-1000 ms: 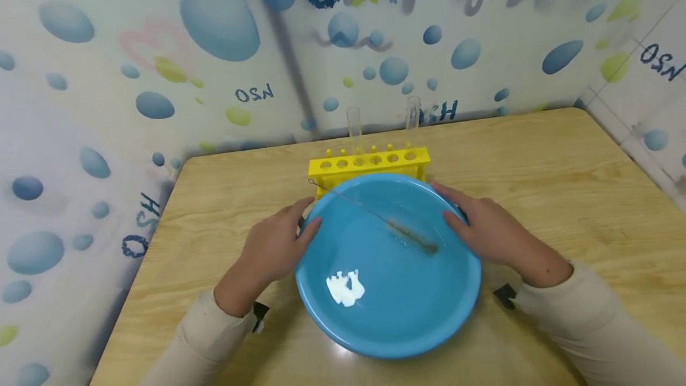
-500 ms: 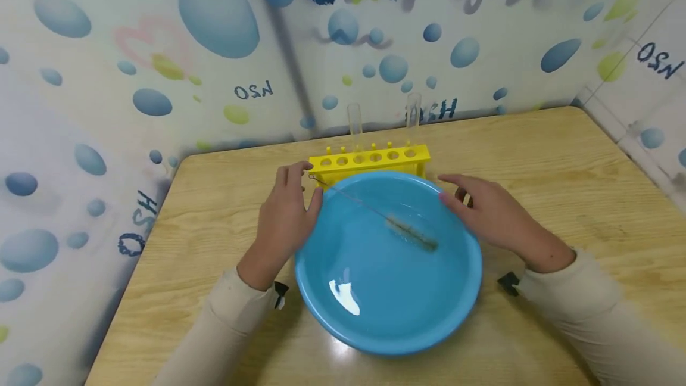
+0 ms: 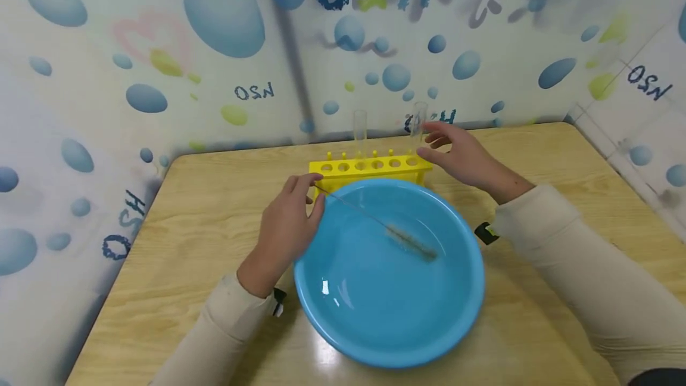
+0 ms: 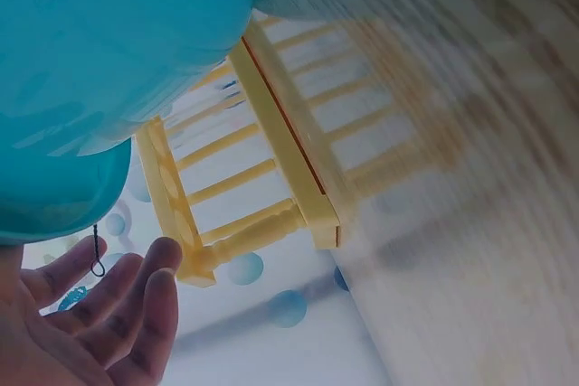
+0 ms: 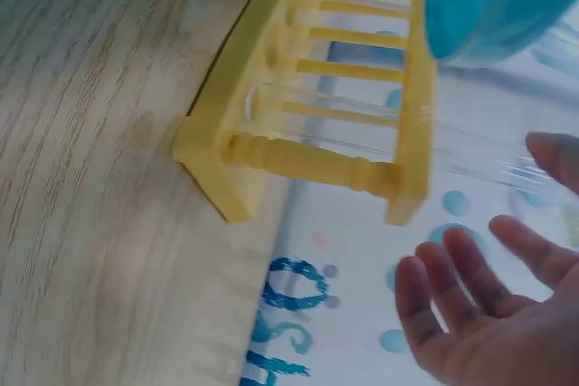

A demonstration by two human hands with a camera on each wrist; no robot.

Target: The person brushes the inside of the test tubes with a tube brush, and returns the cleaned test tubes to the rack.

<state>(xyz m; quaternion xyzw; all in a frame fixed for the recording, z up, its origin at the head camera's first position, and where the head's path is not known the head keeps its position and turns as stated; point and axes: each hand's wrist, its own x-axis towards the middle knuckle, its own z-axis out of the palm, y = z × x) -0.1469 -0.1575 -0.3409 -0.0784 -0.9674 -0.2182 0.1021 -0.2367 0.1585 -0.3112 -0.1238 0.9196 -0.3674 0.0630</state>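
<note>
A blue basin [image 3: 393, 332] of water stands on the table. A test tube brush [image 3: 411, 242] lies slanted in it, bristles in the water, its looped wire handle [image 4: 97, 255] reaching past the rim. My left hand [image 3: 286, 216] is at the basin's far left rim, fingers loosely bent around the loop without closing on it. Behind the basin is a yellow test tube rack [image 3: 333, 175]. My right hand [image 3: 463, 156] reaches to its right end, thumb and forefinger spread beside an upright clear test tube [image 3: 417, 127]. Another test tube [image 3: 360, 130] stands near the rack's middle.
The wooden table [image 3: 214, 195] runs back to a wall [image 3: 300, 52] printed with blue drops and letters. The basin's far rim overlaps the rack's front in the head view. Small black pieces show at both cuffs.
My right hand has left the basin's rim and moved up to the right-hand test tube. My left hand has slid forward along the rim to the brush's loop.
</note>
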